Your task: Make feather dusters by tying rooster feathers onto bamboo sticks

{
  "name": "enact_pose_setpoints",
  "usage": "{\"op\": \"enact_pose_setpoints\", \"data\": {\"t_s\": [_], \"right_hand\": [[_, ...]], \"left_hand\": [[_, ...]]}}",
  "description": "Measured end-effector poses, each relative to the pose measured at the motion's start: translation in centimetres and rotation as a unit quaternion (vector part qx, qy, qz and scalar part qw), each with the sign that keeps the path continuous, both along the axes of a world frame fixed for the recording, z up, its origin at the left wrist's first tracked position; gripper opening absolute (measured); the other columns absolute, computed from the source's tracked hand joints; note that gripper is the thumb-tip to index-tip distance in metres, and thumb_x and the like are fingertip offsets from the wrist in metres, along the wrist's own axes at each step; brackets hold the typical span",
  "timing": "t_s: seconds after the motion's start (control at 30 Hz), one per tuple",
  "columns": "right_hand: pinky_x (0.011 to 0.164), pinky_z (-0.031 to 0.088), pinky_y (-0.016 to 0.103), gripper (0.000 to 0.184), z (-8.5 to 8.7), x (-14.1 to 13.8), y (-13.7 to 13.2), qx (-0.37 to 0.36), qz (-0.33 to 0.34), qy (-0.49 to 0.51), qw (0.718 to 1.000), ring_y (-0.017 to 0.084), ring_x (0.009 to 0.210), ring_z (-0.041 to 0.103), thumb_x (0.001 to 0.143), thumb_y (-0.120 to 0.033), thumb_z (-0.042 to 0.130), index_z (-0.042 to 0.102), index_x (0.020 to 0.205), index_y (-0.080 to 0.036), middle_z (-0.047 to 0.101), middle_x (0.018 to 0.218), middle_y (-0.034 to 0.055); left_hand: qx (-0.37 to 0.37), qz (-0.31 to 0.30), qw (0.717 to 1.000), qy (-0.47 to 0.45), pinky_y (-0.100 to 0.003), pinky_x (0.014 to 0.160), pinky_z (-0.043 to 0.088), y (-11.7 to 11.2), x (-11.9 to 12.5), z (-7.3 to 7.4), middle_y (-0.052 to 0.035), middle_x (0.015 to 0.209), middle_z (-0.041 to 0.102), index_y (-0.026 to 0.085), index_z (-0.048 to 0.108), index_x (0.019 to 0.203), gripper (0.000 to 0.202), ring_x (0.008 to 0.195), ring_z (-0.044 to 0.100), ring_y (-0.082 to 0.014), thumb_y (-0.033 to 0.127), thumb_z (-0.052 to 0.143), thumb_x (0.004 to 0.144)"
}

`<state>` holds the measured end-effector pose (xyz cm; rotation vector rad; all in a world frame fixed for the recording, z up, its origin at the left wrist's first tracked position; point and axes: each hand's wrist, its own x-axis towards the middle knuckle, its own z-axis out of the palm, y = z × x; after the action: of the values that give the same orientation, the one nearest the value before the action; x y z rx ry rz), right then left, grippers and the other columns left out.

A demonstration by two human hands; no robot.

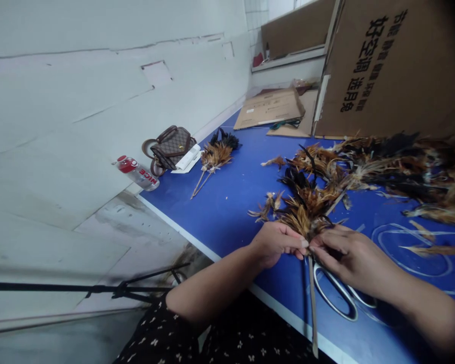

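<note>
Feather bundle (299, 210) on thin stick (313, 303) between hands, near edge of blue table (208, 225). Left hand (276, 243) pinches bundle's neck; right hand (351, 253) has fingertips drawn in there, cannot tell on what. From hands: scissors (340, 287) at 5 o'clock, partly hidden by right hand; loose feathers (387, 162) crowding 1 to 2, upright cardboard (409, 76) behind; second feather bundle (216, 153), handbag (174, 145) at 10; bottle (138, 173) between 9 and 10.

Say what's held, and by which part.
The feathered stick, by the base of its feathers, in the left grip; the right grip is there too, hold unclear.
</note>
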<state>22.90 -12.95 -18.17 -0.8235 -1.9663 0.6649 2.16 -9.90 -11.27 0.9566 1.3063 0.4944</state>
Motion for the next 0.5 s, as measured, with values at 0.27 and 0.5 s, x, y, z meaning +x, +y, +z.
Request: {"op": "enact_pose_setpoints", "data": {"t_s": [0.27, 0.5], "right_hand": [[0.072, 0.049, 0.031, 0.016, -0.4, 0.3, -0.8, -0.023, -0.001, 0.011, 1.0, 0.017, 0.075, 0.065, 0.105, -0.03, 0.06, 0.072, 0.096, -0.024, 0.069, 0.084, 0.0036], [0.09, 0.056, 0.031, 0.021, 0.2, 0.5, -0.8, -0.035, 0.005, 0.069, 0.997, 0.02, 0.106, 0.069, 0.104, -0.023, 0.058, 0.068, 0.122, -0.028, 0.069, 0.122, 0.0064]], "left_hand": [[-0.019, -0.004, 1.0, -0.008, -0.027, 0.059, 0.046, 0.0, 0.3, 0.2, -0.0084, 0.064, 0.071, 0.005, 0.071, 0.07, 0.051, 0.053, 0.064, -0.0137, 0.038, 0.102, 0.045], [0.079, -0.015, 0.997, -0.005, -0.026, 0.059, 0.05, -0.7, 0.2, -0.8, -0.0076, 0.068, 0.072, 0.01, 0.066, 0.07, 0.031, 0.054, 0.065, -0.0132, 0.023, 0.09, 0.055]]}}
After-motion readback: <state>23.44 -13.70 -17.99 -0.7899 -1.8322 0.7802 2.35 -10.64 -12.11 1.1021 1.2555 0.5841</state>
